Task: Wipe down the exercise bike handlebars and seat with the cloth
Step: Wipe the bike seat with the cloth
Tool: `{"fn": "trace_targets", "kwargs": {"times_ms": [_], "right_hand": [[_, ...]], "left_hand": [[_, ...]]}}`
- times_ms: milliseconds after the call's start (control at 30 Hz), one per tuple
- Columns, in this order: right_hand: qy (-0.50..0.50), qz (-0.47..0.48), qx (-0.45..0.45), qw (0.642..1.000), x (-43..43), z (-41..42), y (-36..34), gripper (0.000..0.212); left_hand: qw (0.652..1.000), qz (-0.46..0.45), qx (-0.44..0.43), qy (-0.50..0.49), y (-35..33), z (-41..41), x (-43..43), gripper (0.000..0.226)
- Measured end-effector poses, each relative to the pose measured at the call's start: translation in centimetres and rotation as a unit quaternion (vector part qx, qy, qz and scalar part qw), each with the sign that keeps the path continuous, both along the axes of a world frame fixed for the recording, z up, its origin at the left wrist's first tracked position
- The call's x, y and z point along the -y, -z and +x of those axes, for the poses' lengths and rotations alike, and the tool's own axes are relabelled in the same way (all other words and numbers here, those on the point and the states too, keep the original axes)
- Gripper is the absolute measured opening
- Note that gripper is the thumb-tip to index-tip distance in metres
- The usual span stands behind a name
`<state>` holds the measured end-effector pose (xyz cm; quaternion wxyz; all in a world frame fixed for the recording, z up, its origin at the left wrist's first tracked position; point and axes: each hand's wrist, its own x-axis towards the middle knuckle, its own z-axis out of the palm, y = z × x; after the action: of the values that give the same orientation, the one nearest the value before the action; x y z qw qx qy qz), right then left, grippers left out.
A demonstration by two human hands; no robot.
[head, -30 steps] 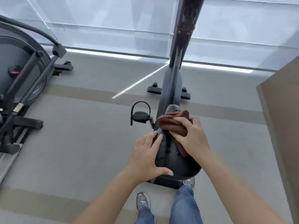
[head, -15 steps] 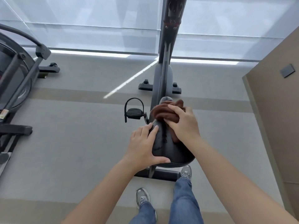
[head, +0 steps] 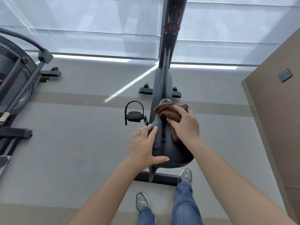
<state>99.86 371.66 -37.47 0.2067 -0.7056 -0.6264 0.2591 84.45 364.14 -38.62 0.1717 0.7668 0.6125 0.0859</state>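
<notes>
Grey gym floor, bike w/ black seat right below me. My left hand lies flat, steadying the seat's left edge; right hand presses the bunched brown cloth near its nose. Cloth's soft & light, likely to bunch, so palm it flat; seat seems firm, slick.

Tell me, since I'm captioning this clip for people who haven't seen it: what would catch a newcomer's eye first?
First, the two bare hands at centre on the black bike seat: the right hand presses a brown cloth onto its narrow front end, and the left hand lies flat on its left side. Next, the bike's dark post rising to the top edge, and a second exercise machine at far left.
</notes>
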Motion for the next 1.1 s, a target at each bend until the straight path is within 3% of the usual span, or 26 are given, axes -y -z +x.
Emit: {"fn": "trace_targets", "kwargs": {"times_ms": [233,333,400,500,633,767,867,1100], "right_hand": [[-0.069,-0.048,-0.027,0.996,1.1,3.2,-1.4,0.046],[-0.008,-0.034,-0.040,0.999,2.3,6.1,-2.6,0.048],[0.029,0.001,0.038,0.999,2.7,6.8,-3.1,0.050],[0.009,0.012,0.137,0.990,2.9,5.9,-3.3,0.053],[-0.061,-0.022,0.049,0.997,3.6,3.0,-1.9,0.057],[-0.025,0.008,0.040,0.999,3.9,2.0,-0.5,0.061],[-0.022,0.038,0.026,0.999,2.5,1.7,0.2,0.052],[-0.049,0.007,-0.167,0.985,-3.7,1.1,1.1,0.045]], "left_hand": [[1.000,-0.004,0.002,-0.005,-0.1,0.1,0.1,0.105],[1.000,-0.009,0.003,-0.005,-0.2,0.1,0.0,0.105],[1.000,-0.011,-0.001,-0.005,-0.2,0.2,-0.1,0.105],[1.000,-0.015,-0.006,-0.007,-0.2,0.3,-0.1,0.106],[1.000,-0.016,-0.005,-0.008,-0.2,0.2,-0.1,0.105],[1.000,-0.016,-0.006,-0.007,-0.3,0.3,0.0,0.105],[1.000,-0.017,-0.002,-0.008,-0.4,0.2,0.0,0.105],[0.999,-0.033,0.003,-0.017,-0.8,0.4,-0.1,0.107]]}}
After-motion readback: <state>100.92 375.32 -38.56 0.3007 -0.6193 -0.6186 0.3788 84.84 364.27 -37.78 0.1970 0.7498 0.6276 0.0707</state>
